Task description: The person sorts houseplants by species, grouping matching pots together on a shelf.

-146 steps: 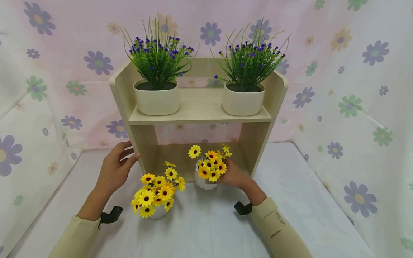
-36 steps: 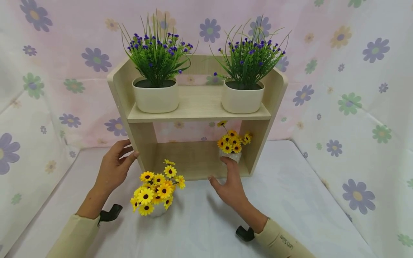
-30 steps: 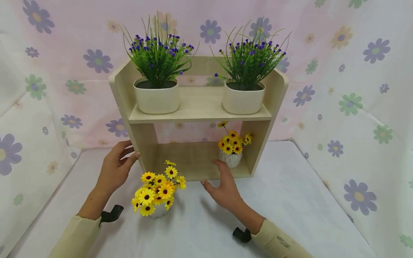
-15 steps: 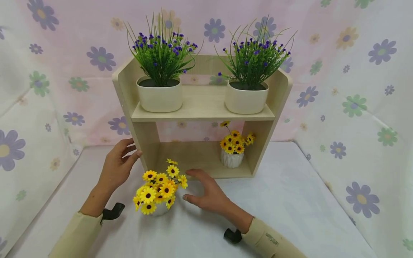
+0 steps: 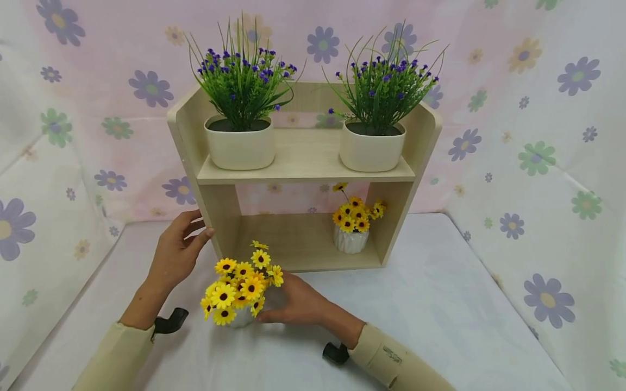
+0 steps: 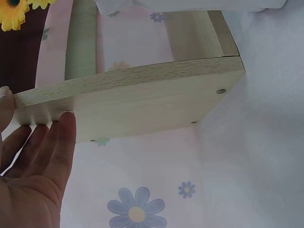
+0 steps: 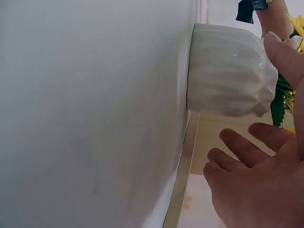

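- Wood-grain board makes up the shelf unit (image 5: 303, 163), the biggest piece before me; it stands on the white tabletop (image 5: 440, 315), stiff and flat-sided. I judge it light enough to shift under a push, which would explain my left hand (image 5: 176, 255) resting against its left side panel, fingers straight and flat on the edge, thumb on the front face, gripping nothing.
- Up top sit two cream pots of purple-flowered greenery (image 5: 239, 108) (image 5: 376, 114), well apart from my hands.
- Down on the lower shelf, at its right end, stands a small white vase of yellow daisies (image 5: 351, 228), upright and untouched.
- Next comes the piece I am reaching for: a second white ribbed vase (image 7: 228, 71) with a yellow daisy bunch (image 5: 242, 285), standing upright on the tabletop just in front of the shelf's left half.
- Glazed and shiny in the right wrist view, it looks like ceramic to me: hard, smooth, likely slippery and chip-prone, though small and probably light. The flower heads overhang the body widely, so I judge it top-heavy and easy to tip.
- I would take it round the ribbed body, low down; the stems and petals are soft and would bend or pull out.
- My right hand (image 5: 293, 304) is beside the vase on its right, fingers loosely spread and only slightly curved, one fingertip (image 7: 285, 52) at the vase's wall. Whether it touches I cannot tell; nothing is clasped.
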### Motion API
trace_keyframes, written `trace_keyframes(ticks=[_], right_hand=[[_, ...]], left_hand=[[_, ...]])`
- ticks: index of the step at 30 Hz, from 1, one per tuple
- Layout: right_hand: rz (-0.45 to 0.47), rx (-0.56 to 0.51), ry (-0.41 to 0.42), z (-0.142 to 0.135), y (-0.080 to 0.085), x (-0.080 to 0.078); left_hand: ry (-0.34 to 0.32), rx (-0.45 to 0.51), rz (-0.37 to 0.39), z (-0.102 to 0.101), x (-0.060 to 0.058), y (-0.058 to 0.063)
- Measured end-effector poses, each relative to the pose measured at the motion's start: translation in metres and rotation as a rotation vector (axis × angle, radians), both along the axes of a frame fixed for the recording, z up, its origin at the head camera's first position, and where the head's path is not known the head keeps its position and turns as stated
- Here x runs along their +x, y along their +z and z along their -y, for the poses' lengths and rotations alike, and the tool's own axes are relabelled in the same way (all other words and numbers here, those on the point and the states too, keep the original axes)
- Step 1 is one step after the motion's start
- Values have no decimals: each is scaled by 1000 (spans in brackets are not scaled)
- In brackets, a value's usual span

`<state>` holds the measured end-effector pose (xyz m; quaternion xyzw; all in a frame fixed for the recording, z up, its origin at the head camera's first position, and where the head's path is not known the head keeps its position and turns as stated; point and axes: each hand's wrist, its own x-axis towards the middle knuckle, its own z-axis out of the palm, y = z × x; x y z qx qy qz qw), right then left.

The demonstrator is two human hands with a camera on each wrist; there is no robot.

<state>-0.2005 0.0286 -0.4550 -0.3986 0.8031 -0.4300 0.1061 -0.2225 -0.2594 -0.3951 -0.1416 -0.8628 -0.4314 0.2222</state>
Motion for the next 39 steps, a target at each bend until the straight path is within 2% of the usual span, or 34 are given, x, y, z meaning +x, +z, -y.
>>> trace_keyframes(ticks=[17, 20, 26, 34, 39], right_hand=[[17, -6, 92, 38, -1, -1], [38, 4, 69, 42, -2, -1], [38, 22, 24, 46, -1, -1], [10, 51, -46, 45, -3, 3], [0, 19, -46, 45, -3, 6]], left_hand=[[11, -7, 14, 0, 1, -1], [9, -12, 2, 1, 0, -2], [-36, 20, -30, 2, -1, -2], [-19, 8, -25, 3, -4, -4], [-14, -3, -19, 3, -4, -5]])
